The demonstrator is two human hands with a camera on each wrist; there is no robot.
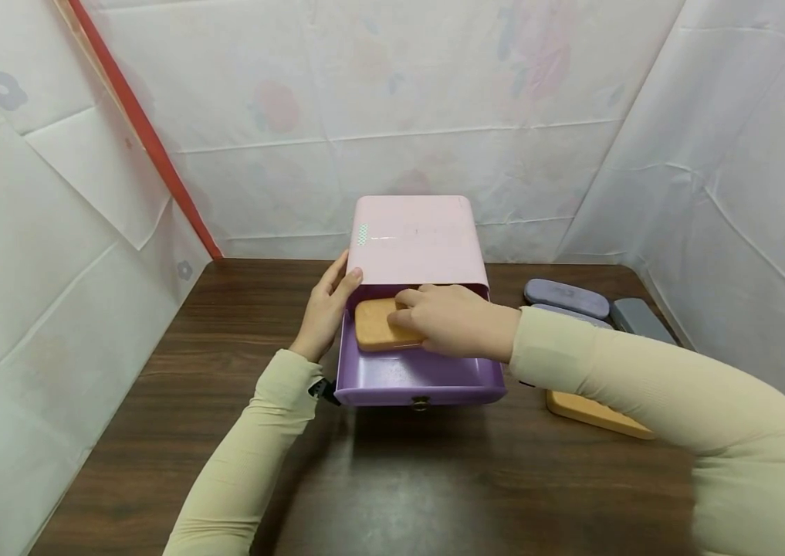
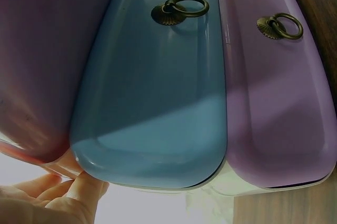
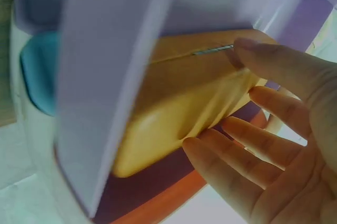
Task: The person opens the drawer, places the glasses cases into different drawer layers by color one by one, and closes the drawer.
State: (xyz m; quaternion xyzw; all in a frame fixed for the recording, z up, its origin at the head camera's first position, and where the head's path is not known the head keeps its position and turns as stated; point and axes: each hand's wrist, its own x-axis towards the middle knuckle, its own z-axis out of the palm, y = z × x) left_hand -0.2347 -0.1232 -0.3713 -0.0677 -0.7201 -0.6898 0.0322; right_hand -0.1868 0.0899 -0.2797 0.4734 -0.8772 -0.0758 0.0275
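Note:
A small pink drawer cabinet [image 1: 414, 235] stands at the back of the table with its purple top drawer [image 1: 399, 378] pulled out. In that drawer lies a mustard-yellow glasses case [image 1: 373, 323], crosswise toward the back. My right hand [image 1: 448, 320] reaches in from the right and grips the case, thumb at the clasp side and fingertips at the opposite edge in the right wrist view. My left hand [image 1: 323, 316] rests along the cabinet's left side, thumb near its top front edge. Below the open drawer, the left wrist view has a blue drawer [image 2: 152, 92] and a purple drawer [image 2: 284, 92], both closed.
To the right of the cabinet lie a lavender glasses case [image 1: 566, 297], another partly behind my sleeve, and a grey case [image 1: 642, 320]. Nearer me is an orange-yellow case [image 1: 597, 415], partly covered by my forearm. Pale patterned sheets [image 1: 392, 116] enclose the table.

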